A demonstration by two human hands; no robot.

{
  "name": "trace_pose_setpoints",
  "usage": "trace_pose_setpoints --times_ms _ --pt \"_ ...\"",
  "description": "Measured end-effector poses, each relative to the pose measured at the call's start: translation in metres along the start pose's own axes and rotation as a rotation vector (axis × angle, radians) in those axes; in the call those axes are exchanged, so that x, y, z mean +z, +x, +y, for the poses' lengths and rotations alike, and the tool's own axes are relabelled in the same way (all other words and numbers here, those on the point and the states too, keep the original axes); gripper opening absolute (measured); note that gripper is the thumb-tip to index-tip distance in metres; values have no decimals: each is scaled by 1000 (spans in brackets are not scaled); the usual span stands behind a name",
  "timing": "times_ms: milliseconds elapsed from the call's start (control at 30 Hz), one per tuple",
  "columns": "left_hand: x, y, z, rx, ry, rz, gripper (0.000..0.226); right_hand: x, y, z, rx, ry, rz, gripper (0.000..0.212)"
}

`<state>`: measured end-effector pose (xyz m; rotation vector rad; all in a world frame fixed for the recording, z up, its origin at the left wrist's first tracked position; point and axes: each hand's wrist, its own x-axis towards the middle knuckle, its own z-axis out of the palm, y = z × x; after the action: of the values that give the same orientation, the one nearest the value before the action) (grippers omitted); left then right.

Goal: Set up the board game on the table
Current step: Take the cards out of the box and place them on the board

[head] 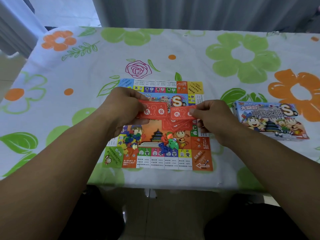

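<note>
In the head view, a person sits at the near edge of a table (173,42) covered with a white tablecloth printed with green and orange flowers. The game board (200,158), a flat colourful sheet, lies unfolded at the middle of the table, its front edge close to the table's near edge. Both forearms reach in over it.

The left hand (121,108) hovers above the board's left half. Its fingers and thumb are curled round the left end of a red card (154,111) with a white question mark, held face up and roughly level. Whether more cards sit under it I cannot tell. The right hand (214,118) is over the board's right half, pinching a second red card (180,113) of the same kind by its right end. The two cards nearly meet end to end.

Beneath them a fan of loose red cards (176,125) lies on the board's centre. Nearer the board's front edge sit two heaps of small plastic pieces. One is a mixed heap (131,139) toward the left side. The other heap (164,146) is near the middle, with a green piece (174,144) on it.

The game box (270,120) lies flat, picture side up, toward the table's right edge and well apart from the board. A grey curtain (190,11) hangs behind the far edge.
</note>
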<state>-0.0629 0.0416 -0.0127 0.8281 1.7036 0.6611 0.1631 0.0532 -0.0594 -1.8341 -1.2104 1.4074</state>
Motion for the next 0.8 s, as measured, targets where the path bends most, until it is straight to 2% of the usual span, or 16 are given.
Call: trace_pose_setpoints --times_ms 167,233,333,400,467,600,800 --pt "2 0 -1 29 -24 -12 14 3 1 5 -46 -204 50 27" --pt "3 -1 -1 45 -49 -21 16 6 -2 1 -85 -168 32 29" --pt "7 -3 -1 67 -76 -38 17 10 -11 -9 -104 19 -168 36" --pt "9 -4 -1 65 -94 -58 17 14 -16 -11 -119 40 -277 31" --pt "10 -5 -1 58 -110 -71 17 17 -17 -9 -128 40 -310 22" --pt "8 -3 1 30 -139 -65 17 13 -13 -8 -102 37 -294 16" --pt "1 0 0 22 -107 37 23 -1 -2 -7 -51 13 -195 13"
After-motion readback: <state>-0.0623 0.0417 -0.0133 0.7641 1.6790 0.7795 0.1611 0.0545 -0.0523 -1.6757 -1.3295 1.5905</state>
